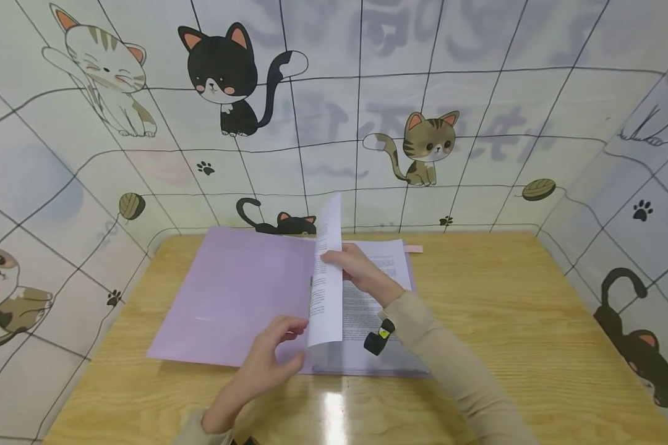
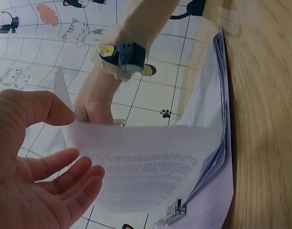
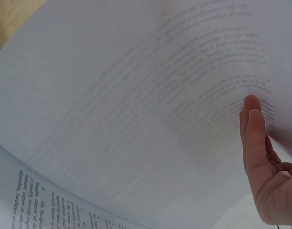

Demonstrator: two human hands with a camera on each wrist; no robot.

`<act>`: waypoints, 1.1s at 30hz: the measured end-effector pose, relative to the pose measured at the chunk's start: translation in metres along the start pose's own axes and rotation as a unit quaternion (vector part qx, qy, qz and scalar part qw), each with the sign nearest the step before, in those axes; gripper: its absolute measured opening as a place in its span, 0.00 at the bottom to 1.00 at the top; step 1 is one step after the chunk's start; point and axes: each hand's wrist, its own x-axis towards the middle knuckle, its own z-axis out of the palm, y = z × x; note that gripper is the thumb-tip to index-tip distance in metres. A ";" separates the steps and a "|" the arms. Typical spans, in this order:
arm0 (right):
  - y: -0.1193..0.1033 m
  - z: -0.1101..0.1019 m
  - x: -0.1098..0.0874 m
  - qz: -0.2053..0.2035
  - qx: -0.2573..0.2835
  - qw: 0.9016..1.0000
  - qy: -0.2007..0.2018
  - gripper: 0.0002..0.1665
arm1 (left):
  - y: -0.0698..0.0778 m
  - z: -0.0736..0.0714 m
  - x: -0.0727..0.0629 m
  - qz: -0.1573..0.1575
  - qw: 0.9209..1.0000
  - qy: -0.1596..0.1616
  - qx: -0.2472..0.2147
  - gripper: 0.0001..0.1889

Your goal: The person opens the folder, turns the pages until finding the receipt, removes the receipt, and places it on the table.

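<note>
A purple folder (image 1: 239,284) lies spread out on the table, with printed sheets (image 1: 362,321) on its right side. One printed page (image 1: 329,296) stands up near the fold, curving toward the left. My right hand (image 1: 360,269) pinches this page along its raised edge, thumb on the near face; in the right wrist view its fingers (image 3: 253,133) lie against the printed paper. Beside the page's lower left edge is my left hand (image 1: 273,352), fingers loosely bent and thumb apart, holding nothing. A metal clip (image 2: 176,211) sits at the folder's spine in the left wrist view.
The folder rests on a wooden table (image 1: 506,309). A pink tab (image 1: 414,249) sticks out at the sheets' upper right. Behind and at both sides rises a cat-patterned cloth (image 1: 334,99). A small black device (image 1: 376,343) is worn on the right wrist.
</note>
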 end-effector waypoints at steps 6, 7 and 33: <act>0.002 0.007 0.003 0.000 0.012 1.000 0.000 0.27 | 0.009 0.008 0.002 -0.038 0.998 0.039 0.018 0.33; 0.002 0.009 0.003 -0.001 0.014 1.000 0.000 0.27 | 0.014 0.008 0.005 -0.039 0.998 0.050 0.026 0.33; 0.003 0.017 0.000 -0.016 0.011 0.998 -0.068 0.24 | -0.014 -0.003 -0.007 -0.082 0.974 0.160 0.137 0.29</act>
